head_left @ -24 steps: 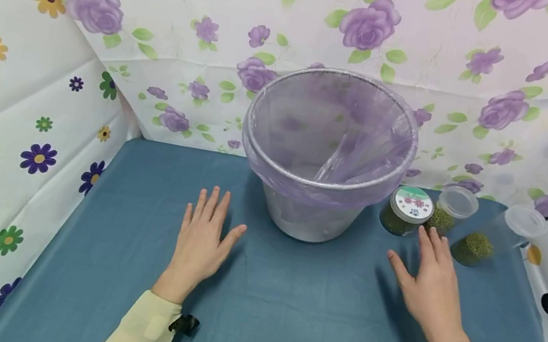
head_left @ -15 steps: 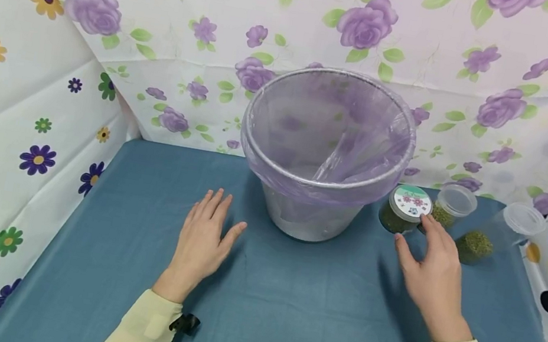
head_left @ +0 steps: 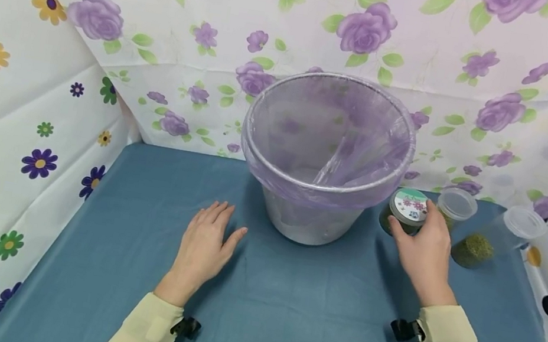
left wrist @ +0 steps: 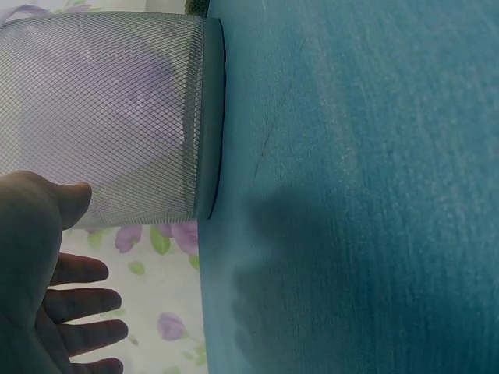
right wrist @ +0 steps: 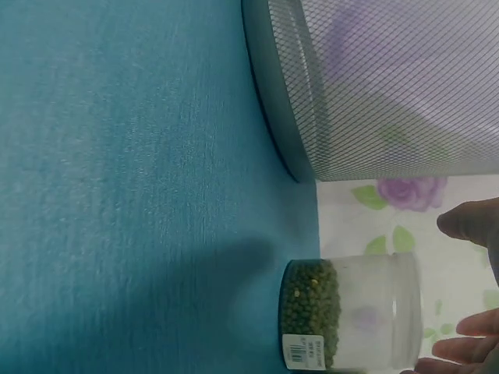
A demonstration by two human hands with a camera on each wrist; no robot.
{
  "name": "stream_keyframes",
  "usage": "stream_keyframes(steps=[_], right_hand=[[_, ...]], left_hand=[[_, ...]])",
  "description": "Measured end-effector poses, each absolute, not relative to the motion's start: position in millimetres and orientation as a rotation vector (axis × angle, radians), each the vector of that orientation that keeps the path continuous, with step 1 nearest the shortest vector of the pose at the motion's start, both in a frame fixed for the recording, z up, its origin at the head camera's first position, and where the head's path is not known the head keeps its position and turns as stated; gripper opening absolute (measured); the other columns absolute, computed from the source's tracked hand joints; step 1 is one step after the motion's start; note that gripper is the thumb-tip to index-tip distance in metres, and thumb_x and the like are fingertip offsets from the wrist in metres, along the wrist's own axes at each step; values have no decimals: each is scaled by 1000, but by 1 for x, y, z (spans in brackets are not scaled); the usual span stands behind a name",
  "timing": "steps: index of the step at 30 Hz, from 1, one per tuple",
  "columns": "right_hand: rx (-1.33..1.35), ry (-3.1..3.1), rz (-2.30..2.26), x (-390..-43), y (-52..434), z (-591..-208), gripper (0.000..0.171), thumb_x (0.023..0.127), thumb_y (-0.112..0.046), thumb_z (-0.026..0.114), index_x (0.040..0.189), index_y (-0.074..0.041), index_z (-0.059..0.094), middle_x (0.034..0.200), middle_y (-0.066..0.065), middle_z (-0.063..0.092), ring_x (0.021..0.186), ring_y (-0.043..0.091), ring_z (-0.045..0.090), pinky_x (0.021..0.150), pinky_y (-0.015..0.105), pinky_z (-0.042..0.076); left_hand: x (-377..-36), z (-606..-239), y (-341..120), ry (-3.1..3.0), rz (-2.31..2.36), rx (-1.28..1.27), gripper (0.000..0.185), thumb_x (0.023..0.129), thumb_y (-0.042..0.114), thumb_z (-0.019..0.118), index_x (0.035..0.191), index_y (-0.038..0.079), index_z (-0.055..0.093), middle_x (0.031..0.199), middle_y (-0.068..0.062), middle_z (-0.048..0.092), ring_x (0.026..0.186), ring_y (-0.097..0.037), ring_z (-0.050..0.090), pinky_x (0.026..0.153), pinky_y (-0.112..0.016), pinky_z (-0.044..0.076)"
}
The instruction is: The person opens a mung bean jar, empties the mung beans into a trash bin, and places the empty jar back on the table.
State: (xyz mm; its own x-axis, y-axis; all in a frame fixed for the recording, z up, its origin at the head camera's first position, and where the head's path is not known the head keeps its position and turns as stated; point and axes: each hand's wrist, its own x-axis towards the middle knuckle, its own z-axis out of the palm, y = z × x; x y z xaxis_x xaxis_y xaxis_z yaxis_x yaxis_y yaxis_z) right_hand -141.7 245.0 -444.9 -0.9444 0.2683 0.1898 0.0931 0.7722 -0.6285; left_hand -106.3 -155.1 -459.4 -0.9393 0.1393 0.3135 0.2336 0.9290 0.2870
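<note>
My right hand (head_left: 420,245) reaches over a small clear jar (head_left: 408,207) of green beans with a flowered lid, just right of the mesh bin (head_left: 308,224). In the right wrist view the jar (right wrist: 343,319) stands upright. The thumb (right wrist: 468,222) and fingers (right wrist: 468,343) are spread on either side, just above its lid, and a gap shows. My left hand (head_left: 203,243) lies flat on the blue table (head_left: 283,316), left of the bin. In the left wrist view its fingers (left wrist: 86,300) are straight beside the bin (left wrist: 117,117).
The bin is lined with a thin purple bag (head_left: 333,138). Two more clear jars of green beans sit right of my right hand, one upright (head_left: 457,205) and one tilted (head_left: 491,238). Flowered sheets (head_left: 48,99) wall in the table at the left, back and right.
My right hand has lifted off the table and moved forward and left to the flowered-lid jar, its fingers spreading round it. My left hand has stayed flat.
</note>
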Motion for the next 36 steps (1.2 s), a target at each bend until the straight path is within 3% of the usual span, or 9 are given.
stream_keyframes(steps=[5, 15, 21, 26, 31, 36], right_hand=[[-363, -2678, 925, -148, 246, -450, 90, 84, -54, 59, 150, -9, 17, 146, 23, 35, 129, 45, 36, 97, 62, 35], [-323, -2645, 836, -164, 246, -461, 94, 76, -45, 73, 144, 0, 27, 135, 28, 43, 119, 43, 32, 99, 54, 25], [-403, -2699, 771, -167, 248, -465, 104, 76, -54, 69, 149, -2, 16, 140, 30, 31, 122, 48, 24, 93, 61, 26], [-460, -2721, 800, -167, 247, -467, 107, 76, -59, 66, 149, -1, 13, 133, 31, 26, 116, 47, 26, 89, 60, 27], [-495, -2710, 929, -168, 247, -471, 104, 74, -58, 68, 149, -7, 17, 136, 27, 28, 118, 44, 33, 92, 60, 33], [-523, -2680, 1107, -169, 249, -478, 105, 72, -52, 74, 149, -18, 11, 141, 23, 37, 124, 43, 41, 96, 61, 35]], left_hand=[[-106, -463, -156, -2811, -493, -250, 58, 92, 48, 52, 134, 8, 51, 137, -14, 51, 126, -31, 48, 100, -50, 42], [-107, -467, -155, -2853, -477, -260, 57, 92, 48, 53, 132, 8, 52, 133, -14, 54, 123, -32, 51, 98, -50, 43], [-108, -470, -155, -2879, -445, -267, 53, 91, 47, 54, 125, 7, 59, 130, -15, 57, 120, -31, 54, 97, -50, 44], [-109, -471, -155, -2880, -447, -278, 50, 91, 46, 55, 121, 7, 62, 128, -15, 58, 119, -31, 54, 97, -49, 44], [-110, -473, -155, -2870, -454, -285, 48, 91, 46, 55, 119, 7, 64, 126, -14, 59, 118, -31, 55, 97, -49, 44], [-112, -474, -155, -2863, -458, -291, 46, 91, 45, 56, 118, 8, 65, 124, -14, 60, 117, -31, 56, 96, -49, 45]])
